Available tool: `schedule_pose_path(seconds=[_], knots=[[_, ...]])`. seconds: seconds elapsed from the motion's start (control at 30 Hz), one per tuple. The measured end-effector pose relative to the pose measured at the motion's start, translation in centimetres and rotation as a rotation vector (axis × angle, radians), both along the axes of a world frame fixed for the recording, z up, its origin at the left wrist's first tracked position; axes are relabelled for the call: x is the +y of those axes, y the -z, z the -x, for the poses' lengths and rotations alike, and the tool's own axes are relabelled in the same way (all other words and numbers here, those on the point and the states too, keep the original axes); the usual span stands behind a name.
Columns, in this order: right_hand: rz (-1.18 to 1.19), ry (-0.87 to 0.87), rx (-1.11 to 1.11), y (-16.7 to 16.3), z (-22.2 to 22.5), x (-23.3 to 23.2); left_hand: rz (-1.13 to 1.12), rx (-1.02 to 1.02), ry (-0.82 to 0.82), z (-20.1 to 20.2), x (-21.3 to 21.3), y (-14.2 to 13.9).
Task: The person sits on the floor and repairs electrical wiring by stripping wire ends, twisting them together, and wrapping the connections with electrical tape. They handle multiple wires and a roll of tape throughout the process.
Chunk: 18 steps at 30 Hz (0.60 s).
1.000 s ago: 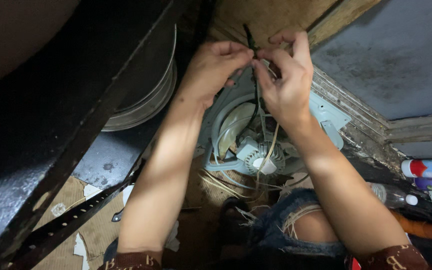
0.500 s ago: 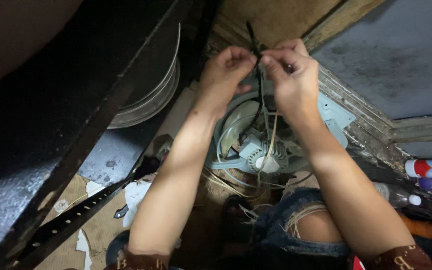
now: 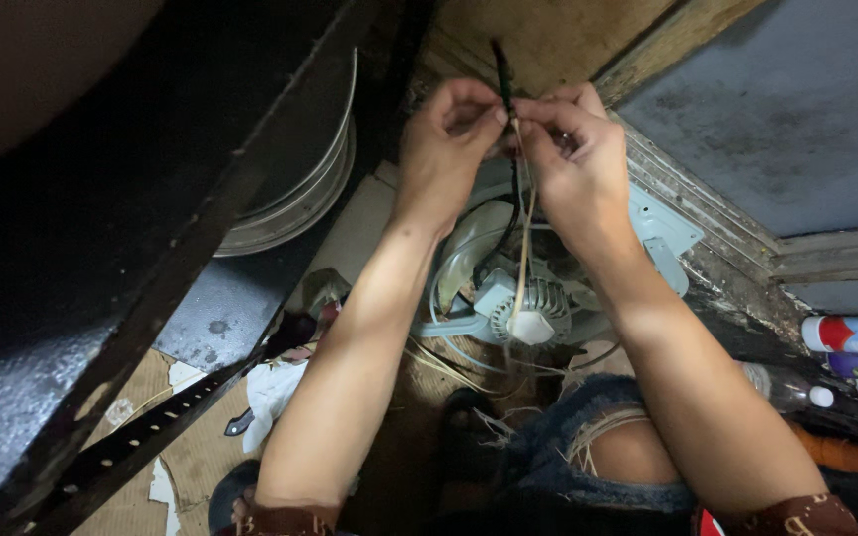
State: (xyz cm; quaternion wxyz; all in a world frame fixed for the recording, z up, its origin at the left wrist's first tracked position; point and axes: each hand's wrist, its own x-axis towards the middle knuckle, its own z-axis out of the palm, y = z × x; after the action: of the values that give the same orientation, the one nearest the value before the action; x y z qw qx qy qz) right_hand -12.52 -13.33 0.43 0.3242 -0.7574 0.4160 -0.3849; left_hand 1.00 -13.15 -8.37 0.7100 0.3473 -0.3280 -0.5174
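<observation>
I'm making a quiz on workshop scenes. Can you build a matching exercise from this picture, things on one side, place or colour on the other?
Things:
1. black wire
2. fan motor
3. spray can
4. perforated metal strip

Descriptions:
A. red and white, lying at the right edge
B. pinched between the left hand and right hand
C. dark, running diagonally at lower left
D. pale, below the hands, with thin wires leading up

Pairs: 1-B, 2-D, 3-A, 4-C

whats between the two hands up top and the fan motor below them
In the head view, thin pale and dark wires run down from the left hand and right hand to the fan motor.
</observation>
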Motion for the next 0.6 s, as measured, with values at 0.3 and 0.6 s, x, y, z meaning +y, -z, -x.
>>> schedule_pose_path(seconds=[0.3,0.6], knots=[[0.165,0.051,0.075,0.7,0.0,-0.6,-0.041,-0.057,0.0,-0.4,0.4,-1.3],[0.228,0.153,0.162,0.0,-0.6,0.2,-0.055,-0.161,-0.082,-0.2,-0.2,-1.3]])
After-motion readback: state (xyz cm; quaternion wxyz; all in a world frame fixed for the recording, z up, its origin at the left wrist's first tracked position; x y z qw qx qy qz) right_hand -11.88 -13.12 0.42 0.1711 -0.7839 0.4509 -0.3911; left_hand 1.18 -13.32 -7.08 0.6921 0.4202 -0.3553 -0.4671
